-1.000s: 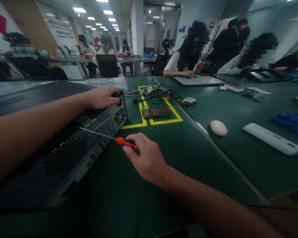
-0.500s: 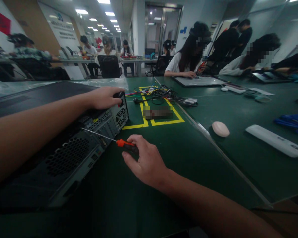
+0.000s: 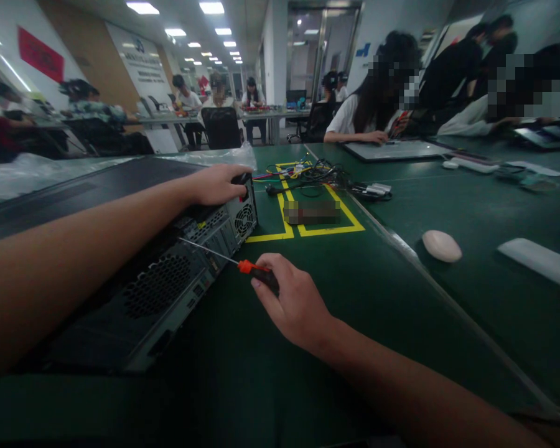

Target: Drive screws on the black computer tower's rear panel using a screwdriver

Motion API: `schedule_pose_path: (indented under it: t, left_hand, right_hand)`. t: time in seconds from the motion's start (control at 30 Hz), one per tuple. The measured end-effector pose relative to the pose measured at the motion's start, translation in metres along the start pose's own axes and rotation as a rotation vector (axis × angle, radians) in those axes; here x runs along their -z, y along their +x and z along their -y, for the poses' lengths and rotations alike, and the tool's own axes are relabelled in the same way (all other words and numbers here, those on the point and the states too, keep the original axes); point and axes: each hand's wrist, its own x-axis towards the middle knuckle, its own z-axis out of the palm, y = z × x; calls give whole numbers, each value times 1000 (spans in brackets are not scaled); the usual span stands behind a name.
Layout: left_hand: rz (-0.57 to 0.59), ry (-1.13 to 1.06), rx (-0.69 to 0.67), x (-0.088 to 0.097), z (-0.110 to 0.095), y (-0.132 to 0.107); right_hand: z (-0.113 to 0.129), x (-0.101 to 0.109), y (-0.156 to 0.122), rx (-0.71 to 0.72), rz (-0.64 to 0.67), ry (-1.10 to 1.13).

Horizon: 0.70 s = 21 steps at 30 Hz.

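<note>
A black desktop computer case (image 3: 102, 180) lies at the left, its grey rear panel with vents, ports and a fan grille facing me. My left hand (image 3: 220, 185) grips its far rear corner, fingers over the top and thumb bent down at the back edge. A screwdriver (image 3: 246, 267) with an orange and black handle is in my right hand (image 3: 296, 302), fingers and thumb closed around the grip. Its long thin shaft points left, and the tip reaches the rear panel near the large honeycomb vent. What the tip touches is too dark to make out.
Bundled cables (image 3: 326, 174) lie beyond the case on the green table (image 3: 401, 323), near yellow tape (image 3: 331, 231) and a blurred dark object (image 3: 315, 213). A pale mouse (image 3: 442, 246) and a white bar (image 3: 539, 264) are at right. Co-workers sit across the table.
The whole view has turned left, so everything appears further right. Against the case, my left hand's grip and the screwdriver in my right hand look nearly the same.
</note>
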Motion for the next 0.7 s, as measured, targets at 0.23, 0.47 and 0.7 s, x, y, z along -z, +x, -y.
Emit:
schedule_pose_path:
  t: [0.23,0.47,0.7]
  left_hand:
    - [4,1,-16,-1,1,0]
    - [17,-29,-2,0,-2,-1]
    - [-10,-39,-35,-2,3,1]
  right_hand:
    - [-2,0,0,-1,8,31]
    - [0,2,0,-2,7,37]
    - [0,1,0,1,-12,28]
